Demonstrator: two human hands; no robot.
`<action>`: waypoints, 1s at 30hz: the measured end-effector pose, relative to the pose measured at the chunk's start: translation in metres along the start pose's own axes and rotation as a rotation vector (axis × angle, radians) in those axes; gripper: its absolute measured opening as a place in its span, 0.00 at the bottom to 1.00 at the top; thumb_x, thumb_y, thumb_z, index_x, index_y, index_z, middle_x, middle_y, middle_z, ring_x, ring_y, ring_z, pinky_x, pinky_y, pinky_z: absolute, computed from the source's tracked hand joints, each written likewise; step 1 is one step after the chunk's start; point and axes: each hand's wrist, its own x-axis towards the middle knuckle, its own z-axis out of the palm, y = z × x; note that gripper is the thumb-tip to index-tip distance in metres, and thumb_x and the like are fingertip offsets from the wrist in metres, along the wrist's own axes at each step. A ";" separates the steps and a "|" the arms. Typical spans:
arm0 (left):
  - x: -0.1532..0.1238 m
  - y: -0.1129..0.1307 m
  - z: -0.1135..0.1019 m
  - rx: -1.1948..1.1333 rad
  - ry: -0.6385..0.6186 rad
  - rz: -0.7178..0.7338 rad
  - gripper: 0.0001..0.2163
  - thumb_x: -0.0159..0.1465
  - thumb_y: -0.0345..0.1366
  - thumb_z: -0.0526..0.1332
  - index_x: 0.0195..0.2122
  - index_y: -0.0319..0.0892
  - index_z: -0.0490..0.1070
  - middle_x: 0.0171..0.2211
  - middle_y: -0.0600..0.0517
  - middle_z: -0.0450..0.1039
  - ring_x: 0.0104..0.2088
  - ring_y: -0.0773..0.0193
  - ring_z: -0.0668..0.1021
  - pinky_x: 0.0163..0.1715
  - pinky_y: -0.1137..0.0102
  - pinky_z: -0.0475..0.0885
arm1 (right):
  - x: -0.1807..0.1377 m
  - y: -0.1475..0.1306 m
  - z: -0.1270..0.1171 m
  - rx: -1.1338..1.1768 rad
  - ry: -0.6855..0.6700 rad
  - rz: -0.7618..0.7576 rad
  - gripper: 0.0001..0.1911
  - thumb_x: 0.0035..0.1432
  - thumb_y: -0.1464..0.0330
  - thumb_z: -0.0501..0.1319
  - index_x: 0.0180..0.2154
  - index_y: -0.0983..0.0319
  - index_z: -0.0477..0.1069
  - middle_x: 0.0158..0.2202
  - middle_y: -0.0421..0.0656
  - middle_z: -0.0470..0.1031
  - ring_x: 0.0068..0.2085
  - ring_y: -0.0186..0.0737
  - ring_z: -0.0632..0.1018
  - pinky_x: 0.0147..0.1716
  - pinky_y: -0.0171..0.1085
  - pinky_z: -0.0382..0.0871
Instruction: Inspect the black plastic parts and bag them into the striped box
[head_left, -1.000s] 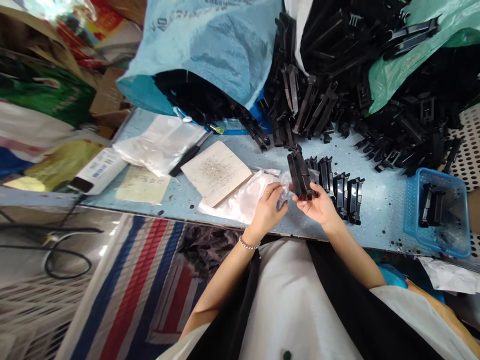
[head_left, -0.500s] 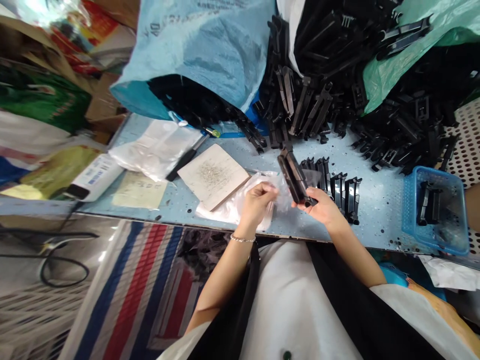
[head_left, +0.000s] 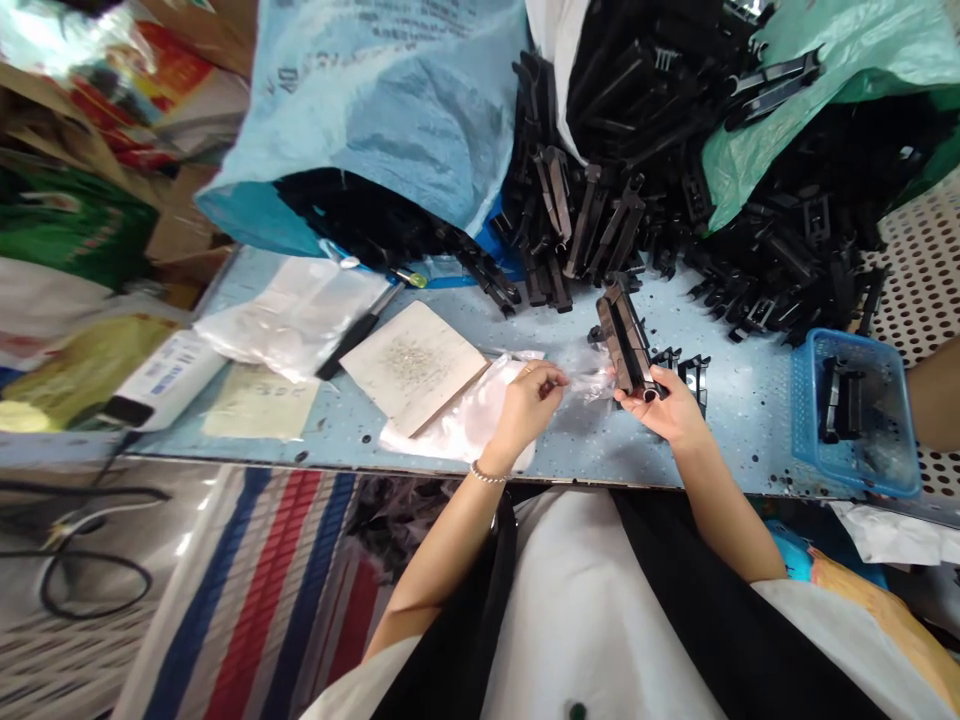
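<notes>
My right hand (head_left: 670, 408) is closed around the lower end of some long black plastic parts (head_left: 625, 335), held together and tilted above the table. My left hand (head_left: 531, 405) is pinched, with a clear plastic bag (head_left: 587, 378) stretching from its fingertips toward the black parts. Beneath my left hand lies a stack of pinkish-white plastic bags (head_left: 469, 410). A square pale board (head_left: 412, 365) with dark specks rests partly on that stack. Behind my right hand stand more black parts (head_left: 697, 370) in a row, partly hidden by the hand and the held pieces.
A blue bag (head_left: 390, 120) spills black parts at the back left. Large heaps of them (head_left: 600, 220) fill the back, beside a green bag (head_left: 817, 120). A blue basket (head_left: 806, 410) with a few parts stands at the right. A white box (head_left: 169, 375) lies left.
The black parts in my right hand have shifted right and turned more upright, now covering part of the row behind. My left hand keeps its pinch. The whole view has shifted slightly.
</notes>
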 end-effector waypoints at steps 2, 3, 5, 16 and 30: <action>0.004 0.000 0.004 -0.021 -0.023 -0.031 0.12 0.60 0.26 0.58 0.39 0.44 0.80 0.42 0.47 0.78 0.37 0.61 0.79 0.39 0.66 0.77 | -0.003 -0.004 -0.006 0.005 0.015 -0.034 0.18 0.56 0.56 0.62 0.45 0.59 0.76 0.44 0.46 0.82 0.35 0.41 0.79 0.29 0.38 0.71; 0.005 0.000 0.005 -0.005 -0.035 -0.025 0.14 0.60 0.26 0.58 0.43 0.43 0.80 0.46 0.46 0.78 0.35 0.63 0.78 0.38 0.67 0.76 | -0.004 -0.006 -0.009 0.010 0.017 -0.042 0.18 0.57 0.56 0.61 0.45 0.58 0.76 0.44 0.46 0.82 0.35 0.40 0.79 0.30 0.38 0.72; 0.007 0.001 0.008 0.055 -0.047 0.019 0.19 0.61 0.25 0.58 0.52 0.42 0.77 0.55 0.43 0.74 0.31 0.67 0.77 0.38 0.67 0.77 | -0.005 -0.009 -0.012 0.004 0.030 -0.042 0.18 0.57 0.56 0.62 0.45 0.58 0.76 0.45 0.46 0.82 0.34 0.40 0.79 0.30 0.38 0.73; 0.011 0.006 0.026 0.202 0.106 0.302 0.25 0.65 0.25 0.60 0.64 0.42 0.64 0.60 0.39 0.68 0.56 0.54 0.77 0.54 0.59 0.77 | -0.079 0.031 0.007 0.398 -0.444 0.388 0.28 0.58 0.50 0.63 0.46 0.69 0.75 0.32 0.48 0.79 0.23 0.31 0.70 0.15 0.28 0.59; -0.043 0.044 0.021 0.159 -0.269 0.537 0.35 0.70 0.24 0.53 0.76 0.49 0.41 0.68 0.39 0.63 0.67 0.54 0.70 0.62 0.59 0.74 | -0.036 0.041 0.034 -0.616 0.117 -0.241 0.18 0.63 0.58 0.62 0.50 0.59 0.72 0.45 0.46 0.74 0.44 0.43 0.75 0.42 0.41 0.75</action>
